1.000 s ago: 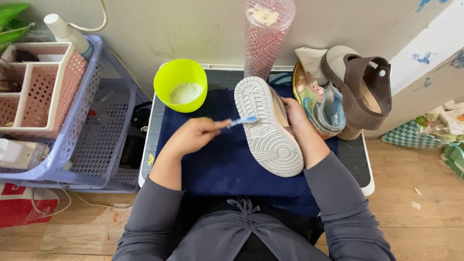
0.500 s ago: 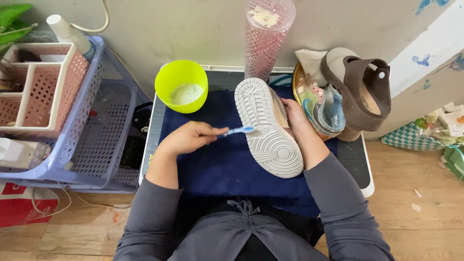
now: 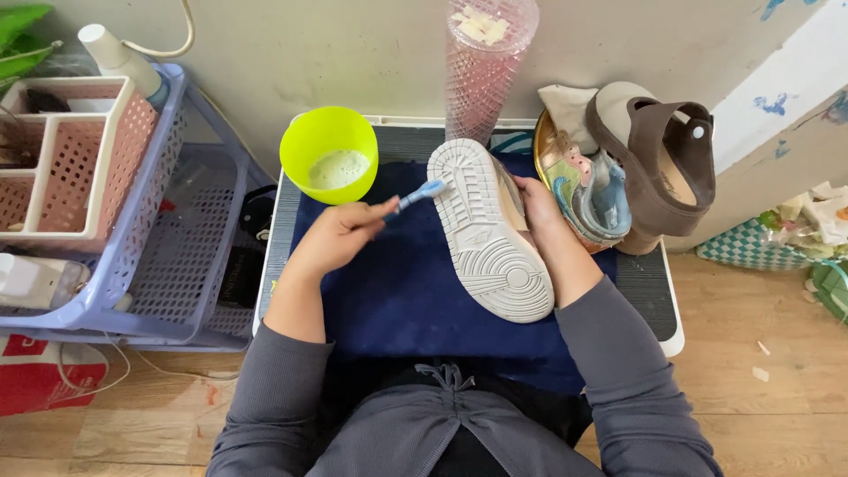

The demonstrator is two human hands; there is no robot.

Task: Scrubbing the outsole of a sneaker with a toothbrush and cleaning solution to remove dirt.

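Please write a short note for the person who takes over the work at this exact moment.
Left hand: holds a blue toothbrush, bristles at the toe edge of the sneaker.
Right hand: holds the sneaker on its side, sole facing left, over the dark blue towel.
Green bowl with foamy liquid stands behind the left hand.
Done: sole looks mostly pale and clean.
Left: probably the rest of the sneaker; other shoes wait at right.

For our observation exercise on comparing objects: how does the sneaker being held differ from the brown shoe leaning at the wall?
The sneaker lies on its side, pale grey tread facing up, gripped by the right hand while the left hand puts a blue toothbrush to its toe end. The brown shoe is untouched, shows its open inside and strap, and stands propped with other shoes. Both sit at the dark blue mat.
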